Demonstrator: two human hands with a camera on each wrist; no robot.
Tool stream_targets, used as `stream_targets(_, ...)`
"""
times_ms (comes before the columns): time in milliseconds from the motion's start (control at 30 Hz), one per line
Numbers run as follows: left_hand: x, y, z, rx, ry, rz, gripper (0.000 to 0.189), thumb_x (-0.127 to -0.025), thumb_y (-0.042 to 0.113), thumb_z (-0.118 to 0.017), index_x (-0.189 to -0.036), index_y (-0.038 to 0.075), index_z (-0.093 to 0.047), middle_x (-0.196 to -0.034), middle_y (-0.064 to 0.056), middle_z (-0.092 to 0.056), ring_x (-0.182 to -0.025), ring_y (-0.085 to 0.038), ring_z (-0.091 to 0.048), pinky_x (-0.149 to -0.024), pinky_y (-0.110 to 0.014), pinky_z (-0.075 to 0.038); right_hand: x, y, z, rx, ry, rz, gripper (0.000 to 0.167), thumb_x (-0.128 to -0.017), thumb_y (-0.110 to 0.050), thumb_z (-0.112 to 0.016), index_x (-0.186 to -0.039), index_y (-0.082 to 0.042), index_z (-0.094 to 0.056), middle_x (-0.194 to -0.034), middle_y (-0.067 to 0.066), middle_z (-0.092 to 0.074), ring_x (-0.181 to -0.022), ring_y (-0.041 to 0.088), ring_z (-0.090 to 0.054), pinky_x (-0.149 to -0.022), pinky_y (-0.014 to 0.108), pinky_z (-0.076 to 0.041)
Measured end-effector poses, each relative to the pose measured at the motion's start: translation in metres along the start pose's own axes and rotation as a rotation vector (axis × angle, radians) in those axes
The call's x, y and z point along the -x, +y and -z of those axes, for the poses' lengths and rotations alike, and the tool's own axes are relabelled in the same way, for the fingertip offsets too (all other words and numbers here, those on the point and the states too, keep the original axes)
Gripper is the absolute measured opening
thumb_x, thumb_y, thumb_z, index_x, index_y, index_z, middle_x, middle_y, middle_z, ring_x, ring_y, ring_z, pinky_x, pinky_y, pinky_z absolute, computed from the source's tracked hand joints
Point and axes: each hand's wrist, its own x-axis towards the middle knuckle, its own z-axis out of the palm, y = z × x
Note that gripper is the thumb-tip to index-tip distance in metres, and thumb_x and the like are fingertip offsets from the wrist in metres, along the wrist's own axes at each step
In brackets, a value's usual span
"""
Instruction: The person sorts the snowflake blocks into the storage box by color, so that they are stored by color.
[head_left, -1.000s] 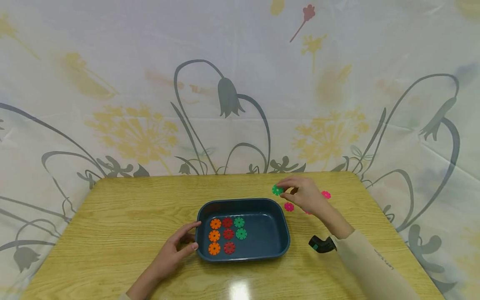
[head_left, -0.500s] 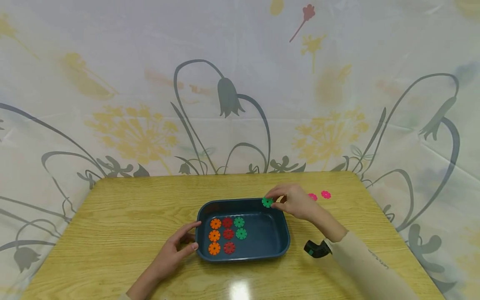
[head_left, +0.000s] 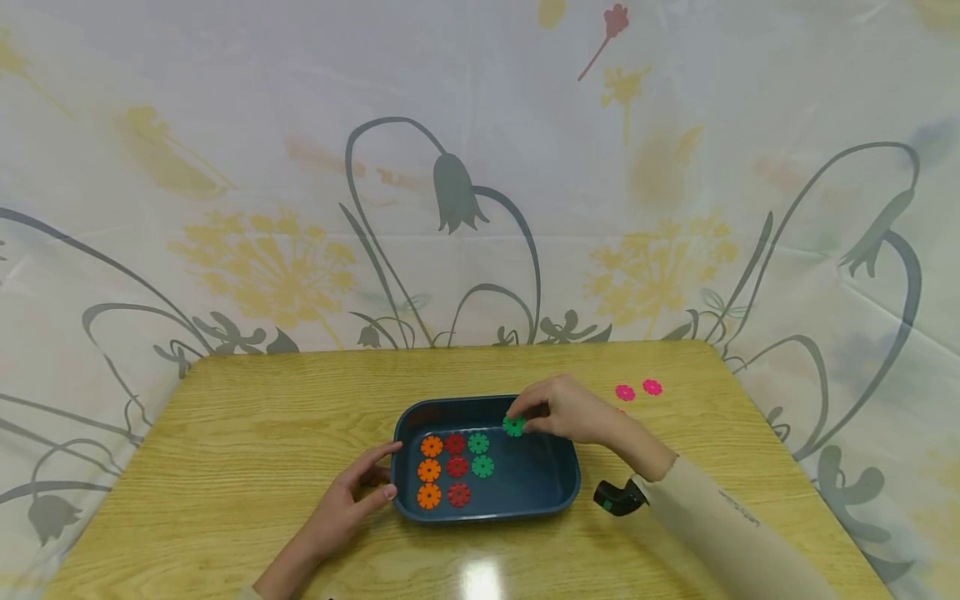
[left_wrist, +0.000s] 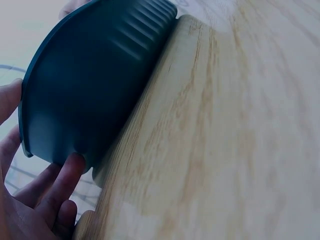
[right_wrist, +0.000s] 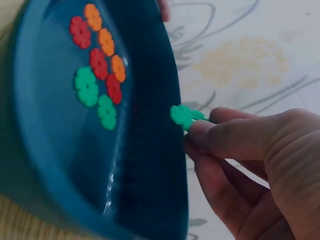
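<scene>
My right hand [head_left: 573, 412] pinches a green notched flower-shaped disc [head_left: 513, 426] between thumb and fingers, over the back right part of the dark blue tray [head_left: 528, 487]. In the right wrist view the green disc [right_wrist: 181, 116] is tilted by the tray's rim. On the tray floor, at its left side, lie three orange discs [head_left: 429, 470], three red discs [head_left: 457, 467] and two green discs [head_left: 482, 466]. My left hand [head_left: 345, 504] rests at the tray's left end. Thumb and index tips are at the rim, with other fingers on the outer wall [left_wrist: 75, 115].
Pink discs [head_left: 625, 392] lie on the wooden table [head_left: 285, 433] behind the right forearm, one partly hidden by it. A black device [head_left: 618, 497] sits under the right wrist. A flower-printed cloth [head_left: 300, 167] hangs behind the table's back edge.
My right hand has carried the green disc left and toward me, from the table behind the tray to over its inside. The left hand and tray have stayed put.
</scene>
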Motion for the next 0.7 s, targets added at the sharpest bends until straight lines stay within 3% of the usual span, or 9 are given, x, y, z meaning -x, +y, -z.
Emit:
stream_targets(233, 0.000, -0.006, 0.001, 0.003, 0.005, -0.001, 0.051, -0.092, 0.008, -0.058, -0.140, 0.010, -0.041, -0.127, -0.015, -0.050, -0.099, -0.022, -0.057, -0.076, -0.029, -0.046, -0.013, -0.003, -0.004, -0.035, -0.088, -0.009, 0.019, -0.083, -0.009, -0.070, -0.101, -0.016, -0.073, -0.097, -0.010, -0.067, -0.081, 0.000, -0.060, -0.068, 0.021, -0.049)
stream_targets(433, 0.000, -0.006, 0.001, -0.002, 0.005, 0.007, 0.051, -0.092, 0.008, -0.058, -0.140, 0.010, -0.041, -0.126, -0.016, -0.051, -0.099, -0.024, -0.057, -0.077, -0.030, -0.046, -0.022, -0.003, -0.012, -0.094, -0.156, -0.024, 0.023, -0.083, -0.004, -0.069, -0.106, -0.011, -0.071, -0.098, -0.003, -0.067, -0.083, 0.003, -0.061, -0.071, 0.021, -0.049)
stream_targets(567, 0.001, -0.003, 0.000, -0.009, 0.006, 0.006, 0.051, -0.092, 0.008, -0.058, -0.140, 0.012, -0.042, -0.126, -0.016, -0.051, -0.099, -0.026, -0.057, -0.078, -0.030, -0.046, -0.027, -0.003, -0.018, -0.146, -0.196, -0.049, 0.028, -0.084, 0.000, -0.066, -0.111, -0.008, -0.067, -0.099, 0.002, -0.067, -0.086, 0.006, -0.060, -0.073, 0.022, -0.049)
stream_targets(700, 0.000, 0.005, 0.000, -0.014, 0.002, 0.008, 0.050, -0.092, 0.007, -0.058, -0.139, 0.008, -0.042, -0.127, -0.018, -0.050, -0.099, -0.027, -0.057, -0.079, -0.030, -0.046, -0.030, -0.001, -0.022, -0.143, -0.215, -0.058, 0.026, -0.084, 0.000, -0.066, -0.109, -0.008, -0.068, -0.096, -0.002, -0.066, -0.084, 0.004, -0.059, -0.072, 0.022, -0.049)
